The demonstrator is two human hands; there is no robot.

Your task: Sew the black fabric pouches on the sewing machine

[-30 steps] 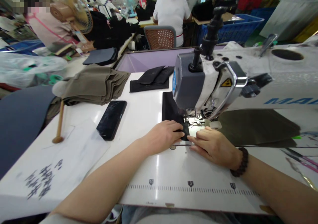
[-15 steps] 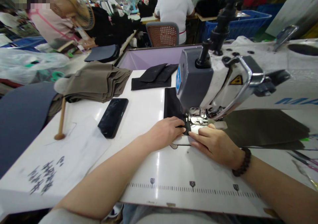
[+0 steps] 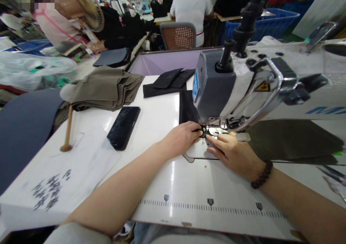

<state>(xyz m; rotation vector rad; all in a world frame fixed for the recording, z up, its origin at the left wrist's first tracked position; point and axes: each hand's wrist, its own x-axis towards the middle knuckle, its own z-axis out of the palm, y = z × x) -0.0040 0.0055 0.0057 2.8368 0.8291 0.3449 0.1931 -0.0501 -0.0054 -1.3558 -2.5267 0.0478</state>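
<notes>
A black fabric piece (image 3: 186,107) lies under the head of a sewing machine (image 3: 213,81), its near end by the presser foot (image 3: 207,128). My left hand (image 3: 183,137) is closed on the left side of this near end, fingers bent and pressed together. From the right, my right hand (image 3: 232,148) reaches its fingertips to the fabric's near edge, just in front of the foot. Its fingers are held close together, and its thumb is beside a small pale lever (image 3: 243,137). The needle's contact with the cloth is too small to make out.
Folded black pieces (image 3: 169,81), a stack of brown fabric (image 3: 108,89) and a phone (image 3: 123,128) lie on the left. A wooden-handled tool (image 3: 67,132) rests on marked paper (image 3: 81,172). Olive fabric (image 3: 294,139) and scissors (image 3: 332,173) lie right. Co-workers (image 3: 190,6) sit beyond.
The black fabric has moved away from me, under the presser foot. Both hands have moved slightly forward with it, and less fabric shows in front of the foot.
</notes>
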